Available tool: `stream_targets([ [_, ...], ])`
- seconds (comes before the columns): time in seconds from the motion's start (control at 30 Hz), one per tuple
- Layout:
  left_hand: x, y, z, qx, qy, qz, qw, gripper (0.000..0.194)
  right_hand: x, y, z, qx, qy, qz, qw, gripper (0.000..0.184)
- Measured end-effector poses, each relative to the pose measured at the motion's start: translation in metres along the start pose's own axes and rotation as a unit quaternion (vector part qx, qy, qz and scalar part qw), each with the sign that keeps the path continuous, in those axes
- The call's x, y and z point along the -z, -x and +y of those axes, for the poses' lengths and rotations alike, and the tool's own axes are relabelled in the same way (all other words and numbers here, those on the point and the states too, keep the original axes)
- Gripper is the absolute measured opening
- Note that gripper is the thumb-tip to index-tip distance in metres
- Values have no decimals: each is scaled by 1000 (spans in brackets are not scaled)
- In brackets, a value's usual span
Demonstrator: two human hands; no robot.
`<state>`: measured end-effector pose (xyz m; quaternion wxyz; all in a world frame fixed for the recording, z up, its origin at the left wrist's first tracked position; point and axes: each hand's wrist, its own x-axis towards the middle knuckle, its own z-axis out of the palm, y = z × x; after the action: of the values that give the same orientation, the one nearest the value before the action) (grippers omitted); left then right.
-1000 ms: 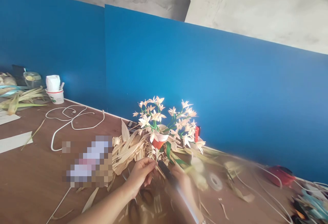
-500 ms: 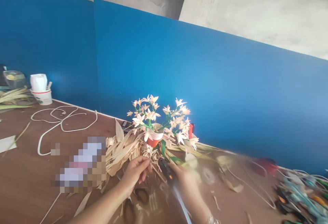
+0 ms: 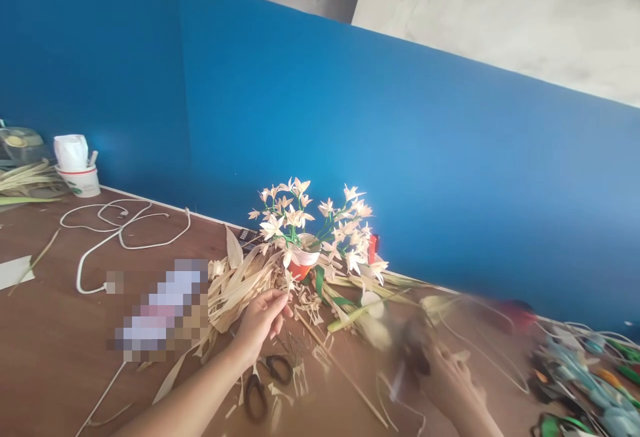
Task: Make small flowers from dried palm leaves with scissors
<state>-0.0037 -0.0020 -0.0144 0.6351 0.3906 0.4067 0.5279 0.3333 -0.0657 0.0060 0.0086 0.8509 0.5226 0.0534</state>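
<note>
My left hand (image 3: 260, 320) is at the middle of the brown table (image 3: 60, 350), its fingers pinched on a small pale straw flower (image 3: 289, 284) beside a heap of dried husk strips (image 3: 240, 287). My right hand (image 3: 450, 380) is to the right, smeared by motion, wrapped round a dark tool (image 3: 413, 350) that looks like a glue gun. Just behind stands a red and white paper cup (image 3: 301, 264) full of cream straw flowers (image 3: 310, 220) on green stems. Black scissors (image 3: 263, 384) lie under my left forearm.
A white cable (image 3: 120, 234) loops across the table at left, near a white cup (image 3: 80, 180) by the blue wall. A blurred-out patch (image 3: 160, 310) lies left of the husks. Tape rolls, cables and coloured tools (image 3: 585, 370) crowd the right edge.
My right hand has swung the dark tool away from the flower, down and to the right. My left hand stays pinched on the flower. The view has shifted slightly downward.
</note>
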Motion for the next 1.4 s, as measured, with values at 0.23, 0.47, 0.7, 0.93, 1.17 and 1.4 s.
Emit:
stream_targets([
  [0.23,4,-4,1,-27,-28,23,999,34,31,27,-135,244,-250,7,937,24],
  [0.47,6,-7,-2,-40,-46,20,998,37,-12,34,-202,363,-301,35,881,28],
  [0.7,9,-9,-5,-34,-41,30,998,35,-18,22,-198,260,-480,-57,836,14],
  [0.93,13,-11,-6,-52,-46,45,997,35,-10,31,-199,297,-417,-19,859,21],
  [1.17,12,-12,-7,-63,-39,57,996,36,-7,28,-231,293,-318,9,902,20],
  [1.4,12,-11,-5,-66,-41,55,995,35,-11,23,-237,258,-389,-29,884,12],
])
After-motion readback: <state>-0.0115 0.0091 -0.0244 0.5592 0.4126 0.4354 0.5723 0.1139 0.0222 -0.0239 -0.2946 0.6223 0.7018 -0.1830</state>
